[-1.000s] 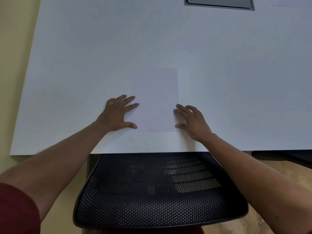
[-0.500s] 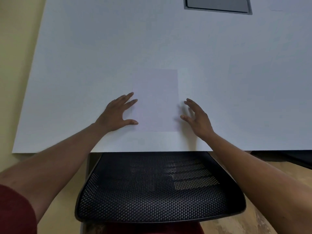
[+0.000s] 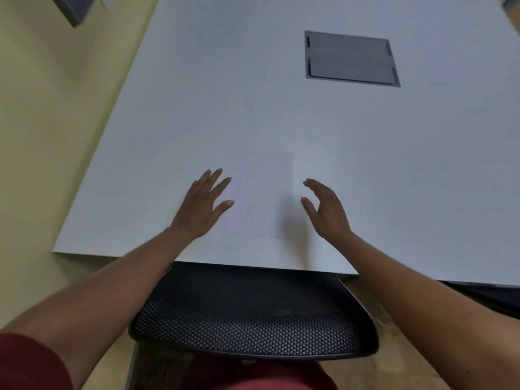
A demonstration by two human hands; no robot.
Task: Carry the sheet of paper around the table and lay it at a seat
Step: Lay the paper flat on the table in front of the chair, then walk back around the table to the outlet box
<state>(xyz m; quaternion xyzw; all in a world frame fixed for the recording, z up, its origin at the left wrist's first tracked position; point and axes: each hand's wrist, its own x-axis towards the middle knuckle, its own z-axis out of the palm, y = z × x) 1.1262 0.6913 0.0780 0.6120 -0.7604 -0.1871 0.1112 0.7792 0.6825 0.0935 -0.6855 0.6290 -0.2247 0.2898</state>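
Observation:
A white sheet of paper [image 3: 261, 192] lies flat on the white table [image 3: 253, 108], near the front edge, in front of a black mesh chair [image 3: 253, 313]. My left hand [image 3: 204, 204] hovers at the sheet's left edge, fingers spread, thumb tip over the paper's margin. My right hand [image 3: 325, 209] is raised just right of the sheet, fingers apart and curled slightly, casting a shadow on the paper's lower right corner. Neither hand holds anything.
A grey cable hatch [image 3: 350, 59] is set into the table further back. The table's left edge runs diagonally beside a yellowish floor [image 3: 42, 136]. A dark object [image 3: 76, 7] shows at top left. Another dark chair part [image 3: 484, 294] sits under the table at right.
Both hands have lifted off the sheet and drawn apart from its edges; the right hand has risen clear. The view has pulled back and tilted, showing more of the table.

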